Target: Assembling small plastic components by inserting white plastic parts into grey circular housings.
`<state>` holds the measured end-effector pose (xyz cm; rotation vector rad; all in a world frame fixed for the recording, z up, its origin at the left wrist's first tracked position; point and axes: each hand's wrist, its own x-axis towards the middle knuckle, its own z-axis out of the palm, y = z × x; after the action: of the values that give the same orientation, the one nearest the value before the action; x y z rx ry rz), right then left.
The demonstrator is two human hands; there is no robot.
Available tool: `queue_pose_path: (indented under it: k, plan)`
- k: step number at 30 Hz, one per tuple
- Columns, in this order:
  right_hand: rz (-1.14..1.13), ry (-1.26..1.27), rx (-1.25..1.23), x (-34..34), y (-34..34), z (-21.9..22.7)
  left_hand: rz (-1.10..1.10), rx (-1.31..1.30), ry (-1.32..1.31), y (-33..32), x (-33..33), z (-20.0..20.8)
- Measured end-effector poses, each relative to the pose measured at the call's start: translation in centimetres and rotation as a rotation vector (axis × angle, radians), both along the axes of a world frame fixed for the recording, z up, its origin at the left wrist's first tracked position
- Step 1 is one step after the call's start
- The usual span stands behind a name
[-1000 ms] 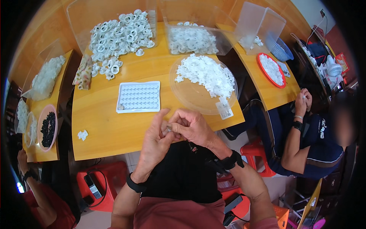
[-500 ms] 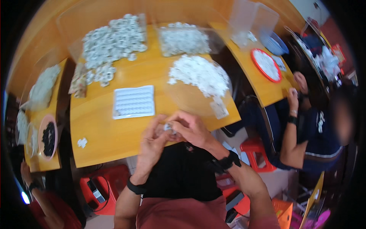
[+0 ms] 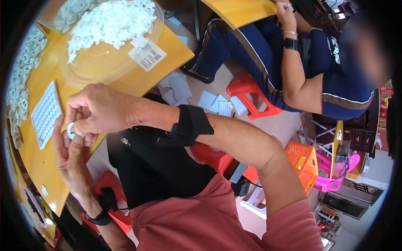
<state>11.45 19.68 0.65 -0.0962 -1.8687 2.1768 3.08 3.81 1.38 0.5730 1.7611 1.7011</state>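
Close to the table's front edge, a small white ring-shaped piece [image 3: 71, 130] is pinched between my two hands. My left hand [image 3: 72, 161] grips it from below with thumb and fingers. My right hand [image 3: 102, 109] has its fingertips closed on the same piece from above; part of it is hidden by the fingers. Just left of the hands lies a white moulded tray [image 3: 45, 115] with rows of small cells. Beyond the right hand, a clear round tray [image 3: 104, 69] bears a heap of small white pieces [image 3: 113, 27].
Many white rings [image 3: 25, 62] are piled at the left. A few white bits [image 3: 44, 190] lie near the table corner. On the right sits a person in dark blue [image 3: 307, 62], beside a red stool [image 3: 253, 98]. An orange basket [image 3: 301, 163] and white sheets [image 3: 215, 102] are on the floor.
The view has swung to the right, so the table and my hands now appear further left. Both hands still hold a small white piece together.
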Motion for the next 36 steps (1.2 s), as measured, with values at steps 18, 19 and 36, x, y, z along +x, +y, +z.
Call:
queue_pose_path:
  k: [18,19,36]
  plan:
    - [-0.16,0.051,0.01,-0.6,-1.2,-0.6,0.082,-0.071,0.158,0.7,1.2,0.1]
    - [-0.153,0.064,0.018,-1.6,-1.7,-0.3,0.077,-0.044,0.154,-0.1,0.7,0.5]
    - [-0.647,0.248,0.315,-4.5,-4.3,-2.7,-0.185,0.001,0.141,-0.6,-1.9,-0.5]
